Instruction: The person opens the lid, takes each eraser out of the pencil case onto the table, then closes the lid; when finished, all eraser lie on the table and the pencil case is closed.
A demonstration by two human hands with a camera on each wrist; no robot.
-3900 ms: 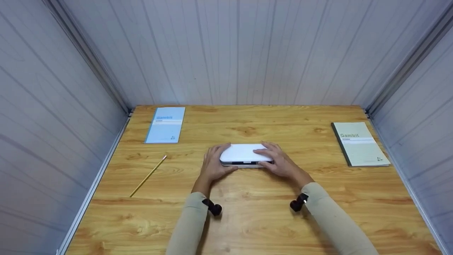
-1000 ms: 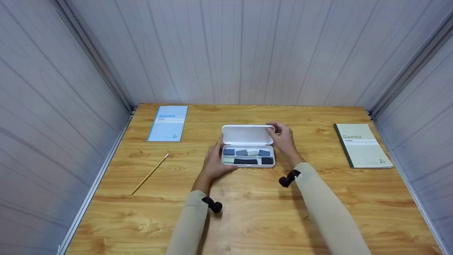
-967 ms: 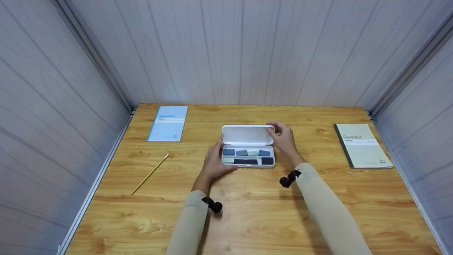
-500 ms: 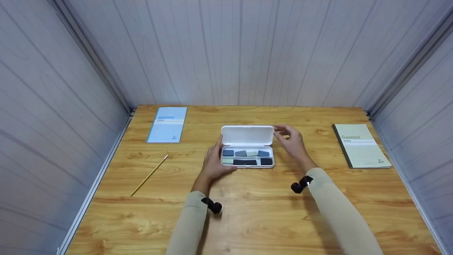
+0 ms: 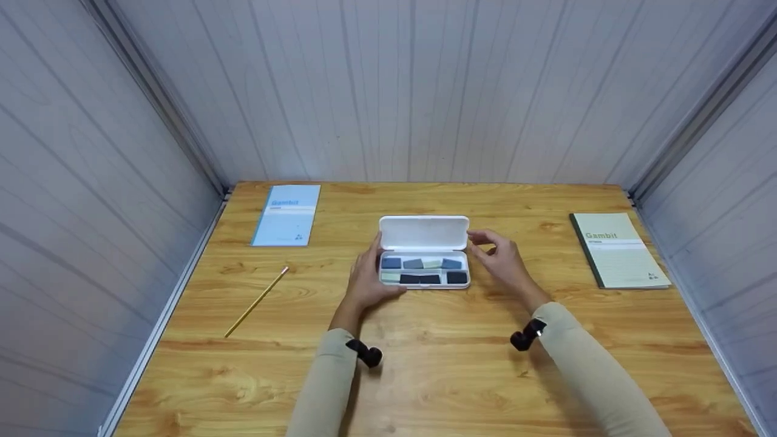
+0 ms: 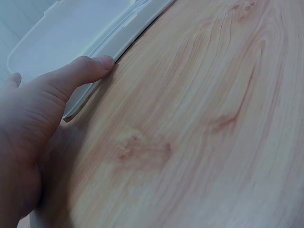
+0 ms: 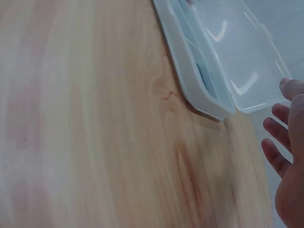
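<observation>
A white plastic pencil case (image 5: 437, 286) lies on the table with its lid (image 5: 424, 233) raised toward the back. Several small blocks sit in its compartments: blue ones (image 5: 391, 263), pale green ones (image 5: 432, 264) and dark ones (image 5: 420, 279). My left hand (image 5: 367, 276) grips the case's left end; the left wrist view shows the thumb (image 6: 97, 66) over the front edge. At the lid's right side is my right hand (image 5: 502, 258), its fingers loosely bent and holding nothing. In the right wrist view the thumb tip overlaps the edge of the lid (image 7: 242, 57).
A yellow pencil (image 5: 256, 302) lies at the left of the wooden table (image 5: 437, 364). Behind it is a blue notebook (image 5: 285, 221); a pale green notebook (image 5: 622, 255) with a dark spine lies at the right. Panel walls (image 5: 388, 91) enclose the back and sides.
The case was closed under both hands at first; its lid then swung up, pinched by my right hand. That hand has since let go and moved right and nearer. My left hand stays put.
</observation>
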